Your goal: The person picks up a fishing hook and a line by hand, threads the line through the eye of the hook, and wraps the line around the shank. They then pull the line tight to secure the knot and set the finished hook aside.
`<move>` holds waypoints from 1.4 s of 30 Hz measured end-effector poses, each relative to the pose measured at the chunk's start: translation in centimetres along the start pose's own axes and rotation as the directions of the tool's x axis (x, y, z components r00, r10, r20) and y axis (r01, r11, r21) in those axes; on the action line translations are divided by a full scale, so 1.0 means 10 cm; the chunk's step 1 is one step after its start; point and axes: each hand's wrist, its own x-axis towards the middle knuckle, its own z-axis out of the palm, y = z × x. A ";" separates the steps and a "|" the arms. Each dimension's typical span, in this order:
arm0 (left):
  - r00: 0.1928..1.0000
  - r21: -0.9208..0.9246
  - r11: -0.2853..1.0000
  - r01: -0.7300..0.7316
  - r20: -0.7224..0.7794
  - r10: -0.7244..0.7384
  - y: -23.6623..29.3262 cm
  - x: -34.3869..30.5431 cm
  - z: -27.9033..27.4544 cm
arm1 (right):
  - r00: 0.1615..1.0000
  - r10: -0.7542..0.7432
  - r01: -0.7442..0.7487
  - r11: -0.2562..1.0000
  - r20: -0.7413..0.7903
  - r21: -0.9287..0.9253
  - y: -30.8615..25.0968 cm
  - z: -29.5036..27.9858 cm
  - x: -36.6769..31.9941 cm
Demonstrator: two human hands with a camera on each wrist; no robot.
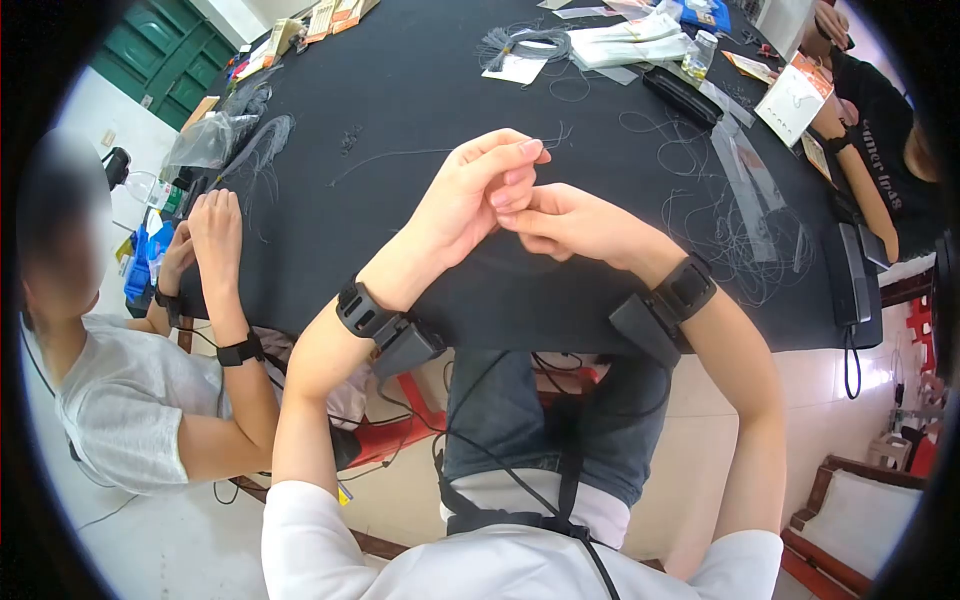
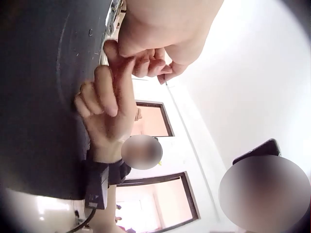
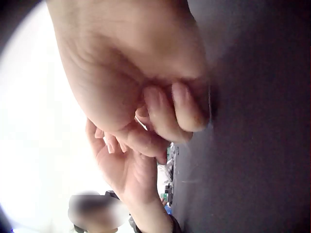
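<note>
Both hands meet over the black table [image 1: 400,220], in front of the body. My left hand [image 1: 455,195] has its thumb and index finger pinched together, and a thin dark line [image 1: 395,154] shows on both sides of it. In the left wrist view a tiny dark tip sticks out at those fingertips [image 2: 164,77]. My right hand [image 1: 580,225] has curled fingers, its thumb and index finger pinching right at the left hand's lower fingers. A fine pale strand [image 3: 210,103] shows beside its curled fingers in the right wrist view. Most of the line is hidden inside the hands.
Loose tangled clear line [image 1: 745,245] and plastic strips [image 1: 740,180] lie to the right, near a black case [image 1: 682,97]. White packets [image 1: 630,42], a coil of line [image 1: 520,45] and a small bottle [image 1: 699,55] stand behind. People work at left and right.
</note>
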 end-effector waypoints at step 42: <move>0.965 0.642 0.767 0.006 -0.204 0.164 0.05 0.02 -0.11 | 0.789 -0.335 0.278 0.942 -0.515 -0.186 -0.06 -0.14 -0.08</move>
